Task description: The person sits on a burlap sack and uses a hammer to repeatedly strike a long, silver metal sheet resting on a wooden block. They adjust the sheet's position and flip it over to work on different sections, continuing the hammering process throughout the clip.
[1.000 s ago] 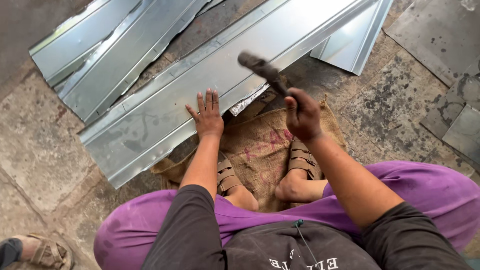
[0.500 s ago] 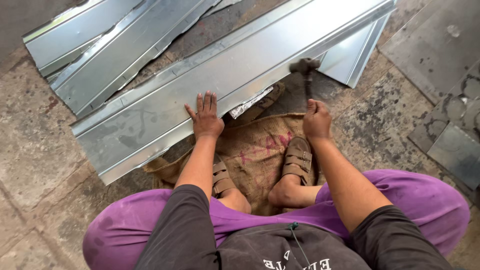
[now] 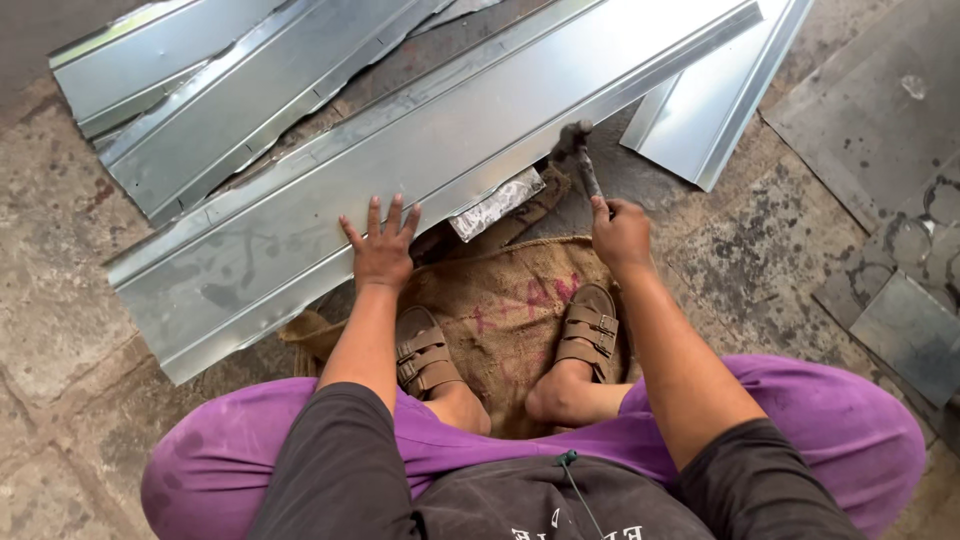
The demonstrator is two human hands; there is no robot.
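Galvanised, long folded sheet-metal strip (image 3: 400,190), silvery grey, lying diagonally across stone floor (image 3: 60,330), from lower left up toward upper right. Near edge bent over, with small crumpled flap of shiny metal (image 3: 495,203) sticking out beneath it. Left hand (image 3: 382,248) flat on strip's near edge, fingers spread wide, palm pressing down. Right hand (image 3: 620,232) closed in a fist around dark handle of small hammer (image 3: 580,160), hammer head up against strip's near edge, just right of crumpled flap; contact between head and metal not certain. Below both hands, brown burlap sack (image 3: 500,300) with faded red marks spread on floor, tucked partly under strip. On sack, two feet in brown strapped sandals (image 3: 590,330), toes pointing toward strip. Knees spread wide in purple trousers (image 3: 830,420), dark grey shirt at bottom edge. Beyond strip, two more folded galvanised strips (image 3: 230,90) lying alongside at upper left, another shorter folded piece (image 3: 710,110) at upper right, near hammer. Flat dark metal offcuts (image 3: 900,330) on floor at far right.
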